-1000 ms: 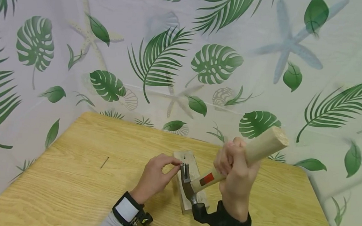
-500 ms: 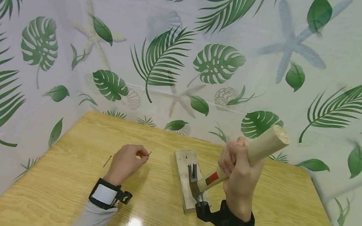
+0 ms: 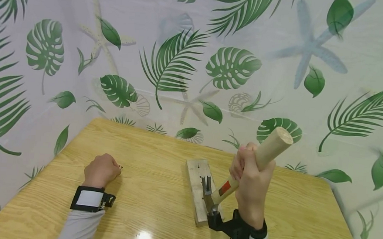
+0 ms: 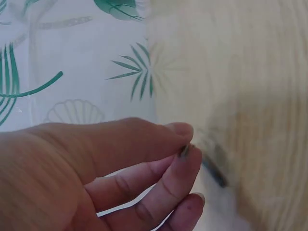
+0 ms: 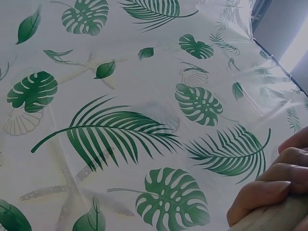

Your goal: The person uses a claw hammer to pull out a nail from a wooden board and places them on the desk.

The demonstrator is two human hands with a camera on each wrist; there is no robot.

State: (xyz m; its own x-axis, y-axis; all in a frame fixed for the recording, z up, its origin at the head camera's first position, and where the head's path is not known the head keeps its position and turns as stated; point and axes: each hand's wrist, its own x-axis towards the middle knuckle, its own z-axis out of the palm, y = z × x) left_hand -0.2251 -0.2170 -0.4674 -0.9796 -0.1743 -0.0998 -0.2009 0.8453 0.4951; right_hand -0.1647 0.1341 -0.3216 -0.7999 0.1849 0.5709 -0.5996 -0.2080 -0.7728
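In the head view my left hand (image 3: 102, 170) is low over the table's left part. Its thumb and forefinger pinch a small nail (image 4: 184, 150), mostly hidden by the fingertips in the left wrist view. A blurred dark nail-like piece (image 4: 214, 172) shows just past them; whether it belongs to the same nail I cannot tell. My right hand (image 3: 251, 185) grips the wooden handle of a claw hammer (image 3: 226, 186). The hammer's head hangs over a narrow wooden block (image 3: 194, 177) and hides part of it. A small nail (image 3: 198, 166) stands in the block's far end.
The wood-grain table (image 3: 153, 191) extends around the block and both hands. A pale curtain (image 3: 182, 59) printed with leaves and starfish hangs along its back and left sides. Black straps with cameras sit on both wrists.
My left hand has left the block and moved left across the table with a nail in its fingertips. The nail seen lying there is now behind or at that hand. The hammer has barely shifted.
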